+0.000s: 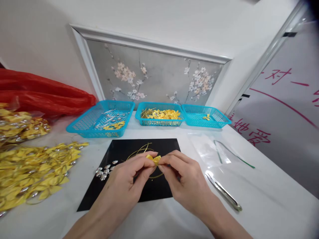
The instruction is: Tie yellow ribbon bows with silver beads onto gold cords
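Observation:
A small yellow ribbon bow [156,159] is pinched between my two hands above a black mat [159,192]. My left hand [131,172] grips the bow's left side with thumb and fingers. From the right, my right hand [183,171] closes its fingertips on the other side of it. Thin yellow-green cord [139,150] curls on the mat behind my left hand and shows again below the bow. Several shiny silver beads [106,171] lie on the mat to the left, partly hidden by my left hand.
Three blue baskets [159,123] hold ribbon pieces and other bits at the back. Yellow bows with beads [37,169] are heaped on the left, near red plastic [45,94]. Metal snips [224,192], a clear bag [211,151] and green wire [235,155] lie right. A framed picture [159,73] leans behind.

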{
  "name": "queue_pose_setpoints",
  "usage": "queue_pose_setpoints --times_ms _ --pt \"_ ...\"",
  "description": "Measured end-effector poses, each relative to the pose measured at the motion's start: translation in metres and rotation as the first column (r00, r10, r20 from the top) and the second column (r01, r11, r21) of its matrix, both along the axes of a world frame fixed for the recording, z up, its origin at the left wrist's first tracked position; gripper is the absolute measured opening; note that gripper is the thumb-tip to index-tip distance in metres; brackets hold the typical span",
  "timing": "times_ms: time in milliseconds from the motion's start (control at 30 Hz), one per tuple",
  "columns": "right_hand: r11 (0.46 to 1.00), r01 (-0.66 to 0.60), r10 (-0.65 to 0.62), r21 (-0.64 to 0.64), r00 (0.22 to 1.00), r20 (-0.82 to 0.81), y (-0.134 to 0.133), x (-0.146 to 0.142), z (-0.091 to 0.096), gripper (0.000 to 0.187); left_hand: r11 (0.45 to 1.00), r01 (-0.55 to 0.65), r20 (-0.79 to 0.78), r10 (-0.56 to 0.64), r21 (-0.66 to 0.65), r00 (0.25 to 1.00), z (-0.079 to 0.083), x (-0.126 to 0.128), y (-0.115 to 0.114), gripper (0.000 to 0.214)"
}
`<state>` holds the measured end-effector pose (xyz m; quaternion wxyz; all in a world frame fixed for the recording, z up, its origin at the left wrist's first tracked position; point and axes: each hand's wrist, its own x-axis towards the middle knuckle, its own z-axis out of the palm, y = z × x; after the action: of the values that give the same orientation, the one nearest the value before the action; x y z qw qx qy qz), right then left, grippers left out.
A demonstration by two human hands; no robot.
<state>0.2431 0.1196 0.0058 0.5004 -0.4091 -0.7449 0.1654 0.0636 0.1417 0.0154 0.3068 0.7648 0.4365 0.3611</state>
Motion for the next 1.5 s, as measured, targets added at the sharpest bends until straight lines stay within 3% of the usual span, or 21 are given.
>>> queue_pose_setpoints --times_ms 233,433,633,867,1267,1500 --pt "1.0 -0.008 0.008 -0.011 0.999 0.039 0.001 0.002 -0.002 0.021 0.996 0.011 0.059 -0.005 -0.093 0.998 0.0 0.006 0.0 0.015" --pt "0.999 0.031 -0.03 -0.017 0.999 0.027 0.001 0.002 0.002 0.019 0.987 -0.057 0.093 0.071 -0.148 0.993 0.006 0.007 -0.003 0.018" --pt "0.998 0.049 -0.048 -0.029 0.998 0.034 -0.002 0.003 0.003 0.018 0.973 -0.064 0.198 0.109 -0.22 0.974 -0.001 0.007 -0.001 0.013" --pt "0.996 0.082 -0.08 -0.028 0.995 0.052 -0.002 0.002 0.004 0.018 0.991 -0.066 0.137 0.082 -0.115 0.987 0.002 0.01 -0.004 0.016" --pt "0.992 0.124 -0.123 -0.011 0.991 0.043 -0.003 -0.001 0.001 0.019 0.971 -0.005 0.334 0.086 -0.237 0.939 0.0 0.02 -0.008 0.006" --pt "0.99 0.139 -0.139 0.0 0.99 0.027 -0.004 -0.004 0.0 0.019 0.972 -0.049 0.283 0.115 -0.23 0.952 -0.005 0.019 -0.007 0.003"
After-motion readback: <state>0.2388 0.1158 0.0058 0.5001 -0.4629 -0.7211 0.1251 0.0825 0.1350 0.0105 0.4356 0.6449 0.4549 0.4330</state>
